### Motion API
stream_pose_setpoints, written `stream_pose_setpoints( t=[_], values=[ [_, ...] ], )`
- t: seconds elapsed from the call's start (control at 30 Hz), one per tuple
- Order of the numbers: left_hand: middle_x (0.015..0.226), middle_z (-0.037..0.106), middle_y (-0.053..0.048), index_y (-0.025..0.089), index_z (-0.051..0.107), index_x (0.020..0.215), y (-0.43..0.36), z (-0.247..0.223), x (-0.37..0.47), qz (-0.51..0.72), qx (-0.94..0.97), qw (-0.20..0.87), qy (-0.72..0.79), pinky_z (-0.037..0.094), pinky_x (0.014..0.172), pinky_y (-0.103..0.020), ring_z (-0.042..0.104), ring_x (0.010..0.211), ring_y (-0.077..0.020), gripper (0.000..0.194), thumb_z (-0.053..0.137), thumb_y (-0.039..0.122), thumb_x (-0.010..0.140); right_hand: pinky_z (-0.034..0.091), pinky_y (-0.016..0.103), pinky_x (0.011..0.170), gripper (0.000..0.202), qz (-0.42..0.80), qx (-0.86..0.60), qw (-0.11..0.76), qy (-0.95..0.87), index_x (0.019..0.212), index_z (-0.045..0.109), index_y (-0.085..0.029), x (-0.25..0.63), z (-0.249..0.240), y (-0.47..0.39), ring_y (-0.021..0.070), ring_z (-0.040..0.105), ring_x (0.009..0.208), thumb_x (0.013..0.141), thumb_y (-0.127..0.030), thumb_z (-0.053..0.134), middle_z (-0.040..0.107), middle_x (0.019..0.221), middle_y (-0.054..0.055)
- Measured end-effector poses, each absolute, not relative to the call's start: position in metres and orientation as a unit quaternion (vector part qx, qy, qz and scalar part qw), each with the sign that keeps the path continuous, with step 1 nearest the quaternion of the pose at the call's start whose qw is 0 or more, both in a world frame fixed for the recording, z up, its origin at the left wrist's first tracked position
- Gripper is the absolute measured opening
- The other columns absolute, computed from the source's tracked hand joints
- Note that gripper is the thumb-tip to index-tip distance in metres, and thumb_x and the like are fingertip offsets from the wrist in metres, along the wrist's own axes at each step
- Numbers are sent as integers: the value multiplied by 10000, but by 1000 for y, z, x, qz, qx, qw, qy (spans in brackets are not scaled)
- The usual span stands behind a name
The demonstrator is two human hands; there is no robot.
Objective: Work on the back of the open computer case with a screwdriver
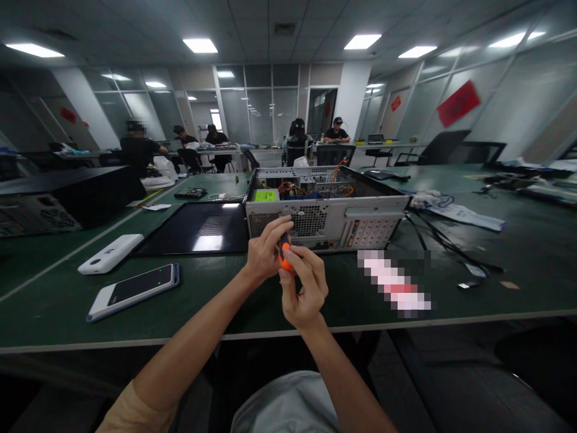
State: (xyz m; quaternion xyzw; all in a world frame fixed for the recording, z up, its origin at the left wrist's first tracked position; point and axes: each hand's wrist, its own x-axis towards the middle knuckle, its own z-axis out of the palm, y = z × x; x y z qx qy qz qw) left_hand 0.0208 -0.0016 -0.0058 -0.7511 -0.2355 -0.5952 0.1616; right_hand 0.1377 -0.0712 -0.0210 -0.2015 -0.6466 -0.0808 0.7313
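An open computer case (324, 207) lies on the green table, its metal back panel facing me and wiring showing inside. In front of that panel is an orange and black screwdriver (285, 255), its handle end towards me. My right hand (305, 288) pinches the orange handle between thumb and fingers. Beside it, my left hand (267, 249) is closed around the screwdriver's farther part, near the panel's vent grille. The tip is hidden, so contact with the case cannot be made out.
A black side panel (193, 228), a white power bank (110, 254) and a phone-like device (135, 290) lie left. Black cables (444, 237) and gloves (455, 211) are at right. Another case (67, 198) stands far left. Several people sit behind.
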Motion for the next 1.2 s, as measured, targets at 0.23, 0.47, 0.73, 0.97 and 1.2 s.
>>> stream_pose_setpoints(
  t=[0.23,0.47,0.73,0.97,1.2],
  values=[
    [1264,735,-121,179,546,1408,1,-4,18,-581,-746,228,-232,611,806,-215,734,1096,-164,401,535,184,1006,704,330,732,463,-26,-187,718,-670,1456,541,-262,135,-29,-71,225,751,1084,1023,-113,475,678,1359,113],
    [1229,756,-131,154,567,1385,-1,-1,12,-546,-757,260,-246,607,731,-182,763,1035,-162,367,486,220,1033,697,369,794,421,-2,-176,713,-678,1435,560,-247,139,-27,-71,267,678,1240,1024,-171,511,655,1373,123],
    [1221,758,-123,171,590,1338,1,-2,15,-564,-754,237,-240,598,706,-160,768,1011,-153,323,532,208,1022,643,286,629,362,-8,-222,750,-623,1345,603,-276,138,-29,-66,155,715,850,986,-257,652,623,1212,97],
    [1275,734,-135,175,513,1433,2,-5,14,-535,-766,254,-249,602,684,-174,752,1056,-162,418,547,275,1029,671,344,755,250,-44,-201,722,-661,1229,634,-259,136,-25,-72,210,714,1039,982,-219,640,663,1203,92],
    [1293,722,-132,167,518,1443,3,-4,13,-528,-776,251,-235,589,683,-177,727,1119,-163,410,450,251,1047,676,352,779,374,-50,-195,725,-659,1351,624,-263,137,-26,-72,178,713,953,1016,-135,518,592,1271,105]
  ],
)
